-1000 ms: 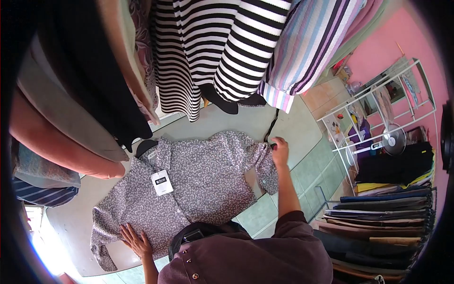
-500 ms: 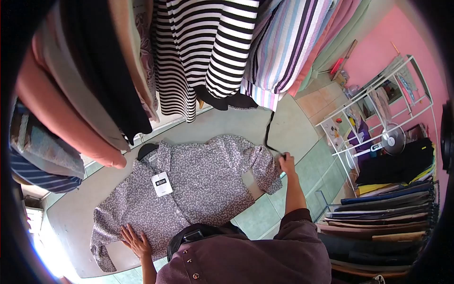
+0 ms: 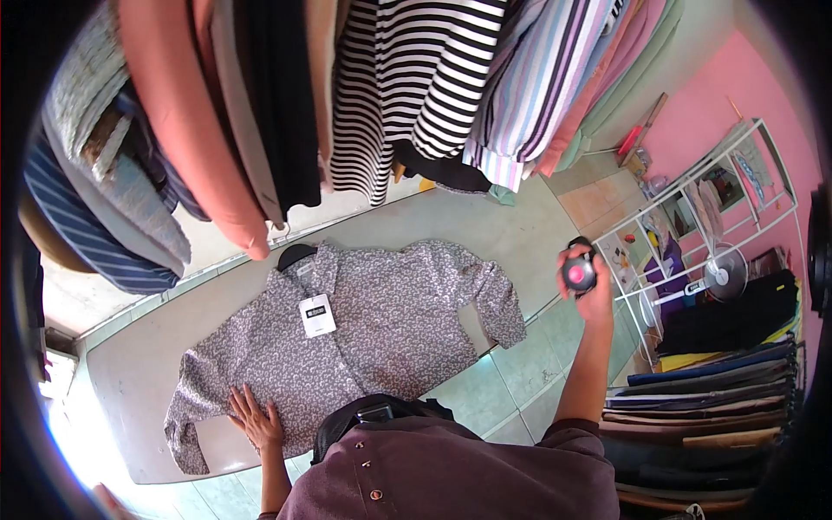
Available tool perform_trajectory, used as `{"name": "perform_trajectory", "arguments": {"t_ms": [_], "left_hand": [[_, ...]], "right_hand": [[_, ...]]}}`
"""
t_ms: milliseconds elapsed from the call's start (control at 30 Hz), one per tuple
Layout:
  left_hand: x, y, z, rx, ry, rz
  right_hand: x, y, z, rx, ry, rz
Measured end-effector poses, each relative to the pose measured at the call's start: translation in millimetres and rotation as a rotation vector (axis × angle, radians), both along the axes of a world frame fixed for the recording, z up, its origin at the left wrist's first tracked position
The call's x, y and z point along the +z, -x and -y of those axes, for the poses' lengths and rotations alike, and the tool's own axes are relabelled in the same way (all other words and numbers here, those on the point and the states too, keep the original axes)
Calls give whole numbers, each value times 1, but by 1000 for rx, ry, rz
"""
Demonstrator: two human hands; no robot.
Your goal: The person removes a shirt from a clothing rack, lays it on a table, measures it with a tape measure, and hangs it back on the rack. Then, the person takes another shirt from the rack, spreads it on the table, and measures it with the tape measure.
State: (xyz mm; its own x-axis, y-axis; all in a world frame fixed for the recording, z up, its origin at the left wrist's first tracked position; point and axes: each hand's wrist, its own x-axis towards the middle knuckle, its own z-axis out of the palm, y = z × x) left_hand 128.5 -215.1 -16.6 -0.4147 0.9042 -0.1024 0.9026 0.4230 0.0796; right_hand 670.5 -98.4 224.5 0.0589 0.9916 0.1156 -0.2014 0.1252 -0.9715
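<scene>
A grey patterned long-sleeved shirt lies spread on a light table, with a white tag near its collar and a dark hanger at the neck. My left hand rests flat on the shirt's lower left part, fingers spread. Off the table's right side, above the tiled floor, my right hand is wrapped round a small black round device with a pink centre. What the device is cannot be made out.
Striped and plain garments hang across the top. To the right stand a white rack, a fan and a row of hanging dark clothes by a pink wall.
My right hand has moved right and up, away from the shirt's sleeve, and the black device now shows in it. My left hand remains on the shirt. The view has shifted somewhat.
</scene>
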Motion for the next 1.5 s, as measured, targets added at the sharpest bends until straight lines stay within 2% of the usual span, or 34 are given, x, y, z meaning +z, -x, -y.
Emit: {"name": "perform_trajectory", "arguments": {"t_ms": [67, 133, 200, 267, 333, 400, 433, 500, 533, 600, 633, 733, 767, 800, 833, 867, 900, 933, 967, 1033, 1067, 1100, 1133, 1167, 1200, 1267, 1300, 1333, 1367, 1400, 1433, 1467, 1500], "left_hand": [[5, -2, -1, 4, 30, 23], [2, 0, 0, 16, -4, 32], [6, -1, 0, 10, 4, 66], [9, -1, 0, 22, 2, 63], [7, 0, -1, 4, -8, 68], [3, 2, 1, 10, -13, 63], [2, 2, 1, 6, -19, 66], [7, 0, -2, 27, -4, 86], [8, 0, -2, 25, -4, 83], [9, -1, -3, 6, -45, -21], [13, 1, -7, 4, -45, -19], [15, 25, -18, 37, -90, 50], [2, 46, -20, 46, -213, 109], [-11, 68, -22, 57, -338, 167], [-25, 90, -20, 156, -452, 26], [-36, 109, -14, 256, -564, -117], [-43, 127, -6, 458, -592, -236], [-45, 136, 0, 661, -615, -355], [-33, 133, 1, 668, -614, -354], [-3, 123, 1, 1117, -363, -191], [-14, 134, 9, 1121, -357, -190], [-34, 162, 25, 887, -392, -54], [-54, 191, 38, 651, -423, 81], [-75, 216, 42, 570, -506, 63], [-68, 224, 38, 573, -502, 64], [-32, 245, 26, 534, -14, 211], [-28, 255, 28, 533, -12, 204], [-24, 266, 31, 583, -164, 220], [-21, 275, 35, 630, -315, 236], [-30, 282, 42, 630, -310, 232], [-48, 290, 52, 599, -401, -24], [-57, 294, 58, 560, -490, -278], [-32, 258, 41, 760, -512, -145]], "right_hand": [[4, 43, 4, 254, 26, 52], [-8, 69, 9, 573, 296, 147], [-11, 116, 8, 791, 537, 444], [-50, 153, 5, 946, 513, 501], [-125, 180, 8, 903, 195, 712], [-177, 207, 14, 761, 67, 1050], [-188, 220, 15, 767, 63, 1046], [-204, 236, 18, 719, 103, 1282], [-207, 237, 19, 718, 102, 1279], [-210, 233, 21, 578, -131, 1210], [-197, 227, 18, 536, -134, 1150], [-211, 174, -2, 178, -251, 1169], [-219, 146, -8, 21, -268, 1217], [-212, 121, -8, -154, -151, 1391], [-234, 84, -7, -392, -132, 1479], [-245, 55, -3, -561, 6, 1484], [-250, 32, 5, -728, 146, 1477], [-249, 16, 16, -741, 406, 1454], [-248, 3, 26, -747, 665, 1416], [-256, -18, 32, -641, 647, 1372], [-260, -30, 32, -539, 633, 1324], [-256, -40, 26, -536, 634, 1330], [-251, -50, 14, -263, 806, 1079], [-243, -58, -1, 7, 952, 809], [-226, -63, -15, 22, 925, 753], [-211, -99, -44, -10, 799, 720], [-212, -121, -54, -291, 626, 677], [-206, -140, -64, -544, 531, 821], [-201, -158, -70, -772, 430, 1084], [-198, -167, -73, -997, 311, 1344], [-192, -157, -72, -994, 317, 1345], [-174, -128, -67, -1135, 288, 1380], [-165, -101, -66, -1276, 254, 1412]]}}
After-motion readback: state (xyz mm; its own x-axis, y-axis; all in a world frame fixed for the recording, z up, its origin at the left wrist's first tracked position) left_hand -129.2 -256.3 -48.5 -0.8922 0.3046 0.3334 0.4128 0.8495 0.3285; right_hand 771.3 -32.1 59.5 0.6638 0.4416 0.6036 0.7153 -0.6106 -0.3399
